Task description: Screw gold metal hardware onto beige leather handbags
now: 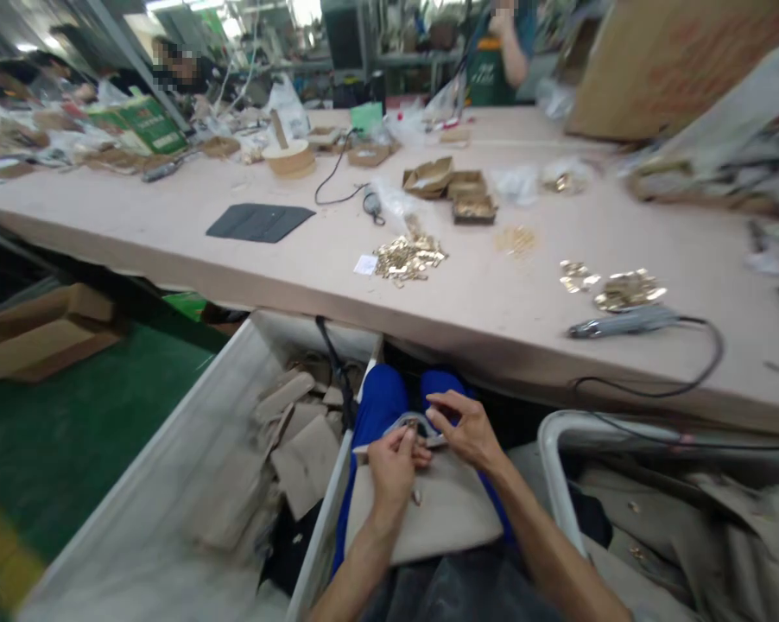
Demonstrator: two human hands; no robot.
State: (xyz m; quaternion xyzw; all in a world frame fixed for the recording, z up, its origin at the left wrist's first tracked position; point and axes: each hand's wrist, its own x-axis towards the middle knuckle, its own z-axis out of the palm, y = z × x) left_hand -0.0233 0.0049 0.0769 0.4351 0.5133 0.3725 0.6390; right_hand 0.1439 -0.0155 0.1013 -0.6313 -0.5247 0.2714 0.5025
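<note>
A beige handbag (pixel 447 510) lies across my lap, over blue trousers, its top edge and a curved strap or handle facing the table. My left hand (pixel 395 462) is closed in a pinch at that top edge, and a small metal fitting seems to show at the fingertips. Just right of it, my right hand (pixel 468 430) hovers over the edge, thumb and forefinger slightly apart, nothing visible between them. On the bag's front sits a small shiny metal clasp piece (pixel 416 497). My fingers partly hide the strap.
Left of my legs stands a white bin (pixel 169 484) holding beige bags; another white bin (pixel 551 432) with beige pieces is on the right. The table carries gold metal fittings (pixel 406 257), an electric screwdriver (pixel 626 322), small cardboard boxes (pixel 473 209) and a black mat (pixel 260 222).
</note>
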